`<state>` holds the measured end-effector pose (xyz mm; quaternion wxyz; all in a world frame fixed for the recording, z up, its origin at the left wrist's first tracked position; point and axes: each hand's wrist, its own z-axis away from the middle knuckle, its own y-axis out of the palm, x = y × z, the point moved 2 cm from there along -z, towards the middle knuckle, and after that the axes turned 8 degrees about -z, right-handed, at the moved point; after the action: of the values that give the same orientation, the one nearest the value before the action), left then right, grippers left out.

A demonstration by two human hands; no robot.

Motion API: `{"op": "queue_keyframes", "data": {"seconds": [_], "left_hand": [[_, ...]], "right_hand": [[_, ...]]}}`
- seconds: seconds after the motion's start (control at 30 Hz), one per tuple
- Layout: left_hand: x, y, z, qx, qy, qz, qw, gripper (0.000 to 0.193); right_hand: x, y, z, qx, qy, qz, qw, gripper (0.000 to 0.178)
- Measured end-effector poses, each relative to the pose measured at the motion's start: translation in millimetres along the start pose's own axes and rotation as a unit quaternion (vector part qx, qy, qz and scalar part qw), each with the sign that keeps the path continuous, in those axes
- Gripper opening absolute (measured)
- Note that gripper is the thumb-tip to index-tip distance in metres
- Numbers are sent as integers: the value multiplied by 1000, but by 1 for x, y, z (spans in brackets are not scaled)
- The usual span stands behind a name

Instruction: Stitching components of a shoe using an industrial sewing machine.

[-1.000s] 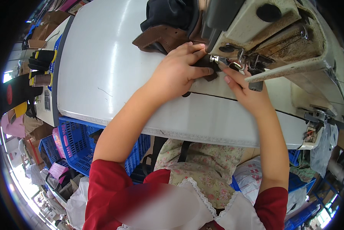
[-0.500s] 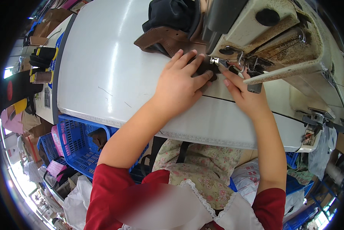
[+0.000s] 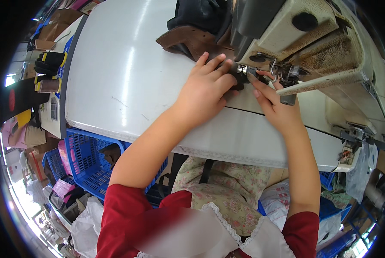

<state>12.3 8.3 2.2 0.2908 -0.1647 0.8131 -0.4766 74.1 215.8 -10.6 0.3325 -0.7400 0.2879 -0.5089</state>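
A brown leather piece with a soft black part (image 3: 196, 36) lies bunched on the sewing machine's table, its near edge running to the presser foot (image 3: 242, 69). My left hand (image 3: 205, 90) rests on that near edge with its fingers stretched and spread. On the other side of the foot is my right hand (image 3: 279, 105), index finger extended to the metal foot and thumb apart from it. Its other fingers are partly hidden behind the machine. The cream sewing machine head (image 3: 304, 38) overhangs both hands and hides the stitching point.
A blue plastic basket (image 3: 89, 161) hangs below the table's front left edge, a dark brown piece inside. Thread scraps lie on the white tabletop (image 3: 106, 77). Large thread spools (image 3: 48, 62) stand on a side table at the left. Plastic bags hang at the right.
The brown and black leather piece appears slightly farther right and up, as does the machine in the view. My left fingers have shifted slightly right; the right hand stays by the foot.
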Motion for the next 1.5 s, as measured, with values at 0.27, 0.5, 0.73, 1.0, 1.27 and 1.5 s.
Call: {"op": "queue_keyframes", "data": {"seconds": [0.27,0.5,0.73,1.0,1.27,1.5], "left_hand": [[-1,-3,-1,-16,32,-25,999,18],[4,-3,-3,-5,40,0,999,16],[6,1,-4,-11,42,12,999,15],[15,1,-12,21,42,30,998,16],[20,3,-14,24,55,25,998,17],[19,4,-14,20,51,25,998,17]], "right_hand": [[-3,-2,4,19,55,22,998,26],[-2,4,-1,-55,-11,1,998,14],[0,3,0,-65,-24,8,998,13],[4,3,-1,-68,-12,27,997,11],[6,1,-5,-51,14,8,999,20],[8,0,-4,-10,47,39,998,28]]}}
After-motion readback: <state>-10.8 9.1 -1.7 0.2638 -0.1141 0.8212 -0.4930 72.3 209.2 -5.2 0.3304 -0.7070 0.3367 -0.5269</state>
